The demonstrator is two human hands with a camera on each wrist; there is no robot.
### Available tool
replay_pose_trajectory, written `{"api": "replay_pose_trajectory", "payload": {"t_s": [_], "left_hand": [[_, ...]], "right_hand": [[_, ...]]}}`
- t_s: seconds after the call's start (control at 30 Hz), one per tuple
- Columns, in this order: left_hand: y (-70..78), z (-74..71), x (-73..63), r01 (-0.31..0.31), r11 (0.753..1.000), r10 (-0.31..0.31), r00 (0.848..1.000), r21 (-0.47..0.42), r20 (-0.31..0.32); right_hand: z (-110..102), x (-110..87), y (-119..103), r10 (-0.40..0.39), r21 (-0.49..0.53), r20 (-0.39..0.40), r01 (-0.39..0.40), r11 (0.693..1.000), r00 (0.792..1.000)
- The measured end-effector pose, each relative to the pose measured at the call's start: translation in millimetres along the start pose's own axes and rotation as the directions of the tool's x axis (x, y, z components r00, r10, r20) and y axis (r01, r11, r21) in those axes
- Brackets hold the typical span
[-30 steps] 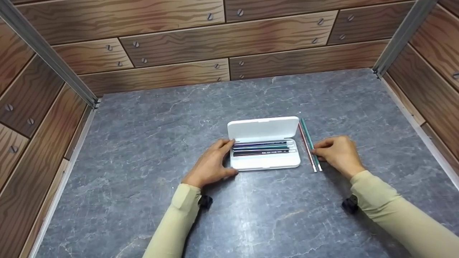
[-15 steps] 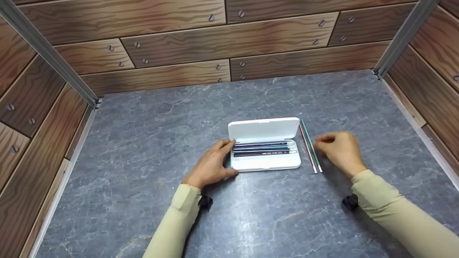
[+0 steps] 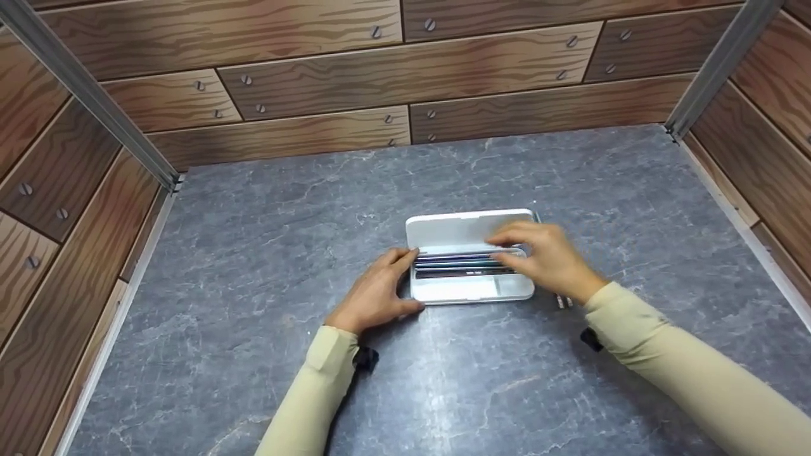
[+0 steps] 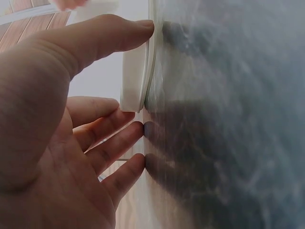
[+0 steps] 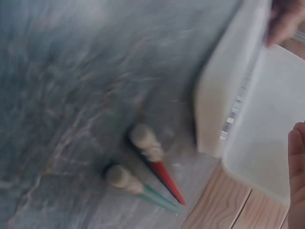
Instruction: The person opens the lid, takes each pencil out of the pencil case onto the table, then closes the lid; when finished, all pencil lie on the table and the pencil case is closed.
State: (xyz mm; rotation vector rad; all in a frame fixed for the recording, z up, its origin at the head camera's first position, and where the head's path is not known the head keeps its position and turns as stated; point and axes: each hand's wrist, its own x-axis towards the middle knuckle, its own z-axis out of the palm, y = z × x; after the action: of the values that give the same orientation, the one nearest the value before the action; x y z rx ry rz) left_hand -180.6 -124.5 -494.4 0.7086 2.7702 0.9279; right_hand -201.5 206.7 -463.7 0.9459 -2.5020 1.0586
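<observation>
A white pencil case [image 3: 450, 291] lies with its lid [image 3: 443, 232] raised at the back. Several dark and blue pencils [image 3: 453, 266] lie in its tray. My left hand [image 3: 374, 292] holds the case at its left end, thumb along the front edge and fingers at the end wall. Over the right part of the case is my right hand [image 3: 551, 256], thumb and fingers apart, with nothing visible between them. A red pencil [image 5: 169, 183] and a green pencil [image 5: 158, 198] lie on the table beside the case; in the head view the right hand mostly hides them.
The grey marbled tabletop [image 3: 285, 240] spreads around the case. Wood-patterned walls [image 3: 317, 133] close it in at the back and both sides, with metal posts [image 3: 713, 69] at the corners.
My right hand has left the green pencil on the table and moved left over the case, its fingers spreading apart. The left hand stays on the case.
</observation>
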Motion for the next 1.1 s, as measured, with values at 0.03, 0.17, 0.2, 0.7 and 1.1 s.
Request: {"api": "replay_pose_trajectory", "payload": {"t_s": [0.03, 0.17, 0.2, 0.7, 1.1], "left_hand": [[-0.1, 0.0, 0.3, 0.001, 1.0, -0.001, 1.0, -0.003, 0.0], [0.6, 0.1, 0.7, -0.002, 1.0, 0.002, 1.0, -0.008, 0.003], [1.1, 0.1, 0.6, -0.002, 1.0, 0.002, 1.0, -0.006, 0.003], [1.1, -0.5, 0.5, -0.005, 1.0, 0.005, 1.0, 0.016, -0.007], [1.2, 0.0, 0.4, 0.006, 1.0, -0.006, 1.0, 0.011, 0.005]], "right_hand": [[4.7, 0.7, 2.9, -0.045, -0.041, 0.028, 0.046, 0.998, 0.999], [16.7, -0.5, 10.6, -0.157, -0.165, 0.132, 0.178, 0.97, 0.979], [18.1, -0.9, 11.0, -0.161, -0.189, 0.153, 0.189, 0.964, 0.975], [16.9, 4.6, 4.6, -0.088, -0.254, 0.262, 0.156, 0.954, 0.961], [16.3, 8.9, 2.2, 0.003, -0.243, 0.306, 0.075, 0.967, 0.952]]}}
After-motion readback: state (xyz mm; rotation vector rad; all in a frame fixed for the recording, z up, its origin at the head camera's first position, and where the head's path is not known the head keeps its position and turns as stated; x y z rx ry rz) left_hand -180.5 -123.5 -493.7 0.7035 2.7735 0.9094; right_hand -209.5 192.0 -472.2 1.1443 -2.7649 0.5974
